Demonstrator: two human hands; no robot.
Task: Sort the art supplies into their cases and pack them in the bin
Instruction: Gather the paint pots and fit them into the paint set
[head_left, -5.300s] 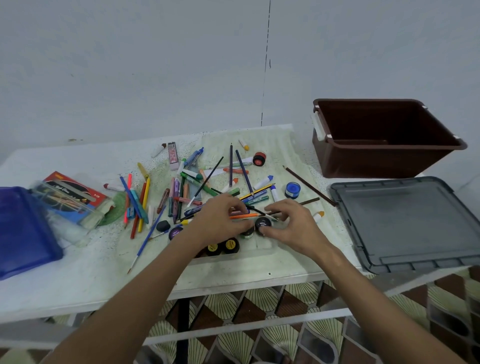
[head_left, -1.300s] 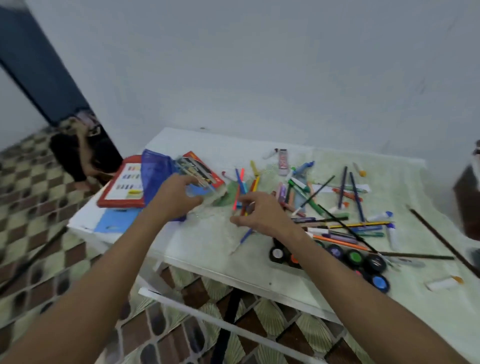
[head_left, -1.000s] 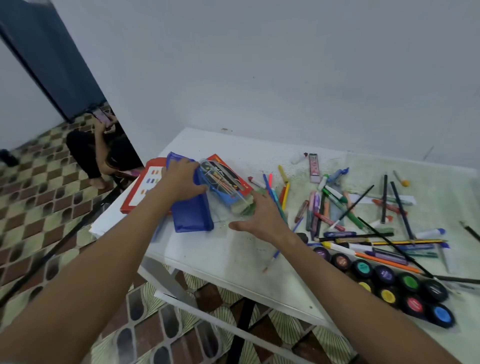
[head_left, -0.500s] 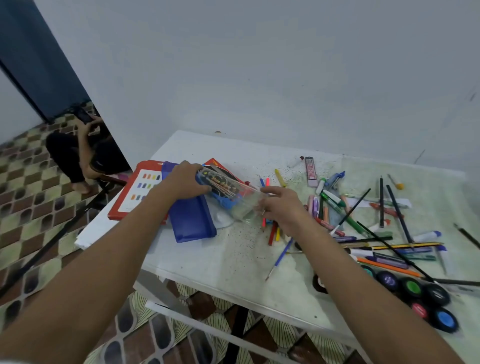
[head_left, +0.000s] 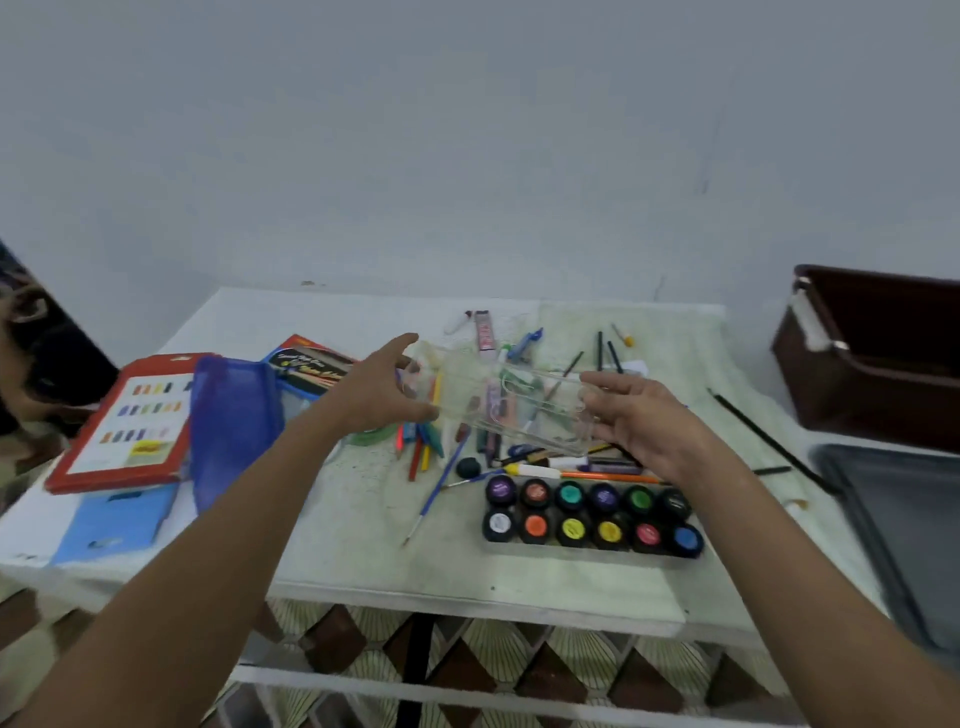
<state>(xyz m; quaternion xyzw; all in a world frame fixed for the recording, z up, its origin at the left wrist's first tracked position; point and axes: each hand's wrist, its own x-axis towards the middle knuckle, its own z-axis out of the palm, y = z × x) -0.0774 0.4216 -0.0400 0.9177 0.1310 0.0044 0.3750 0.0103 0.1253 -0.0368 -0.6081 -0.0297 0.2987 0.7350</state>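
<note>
Head view: we now hold the clear plastic case (head_left: 501, 402) lifted mid-table, left hand (head_left: 382, 395) and right hand (head_left: 641, 415) gripping its ends, away from the blue pouch (head_left: 231, 415).

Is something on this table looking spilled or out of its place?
Yes. Loose pencils, markers and brushes lie criss-crossed in a heap on the table, outside any case. The paint pots sit neatly in two rows.

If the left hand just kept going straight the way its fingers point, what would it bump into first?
The left hand points up and to the right, across the end of the clear plastic case it holds. Beyond that, probably the pink eraser and white marker near the table's far edge, though depth is hard to judge.
</note>
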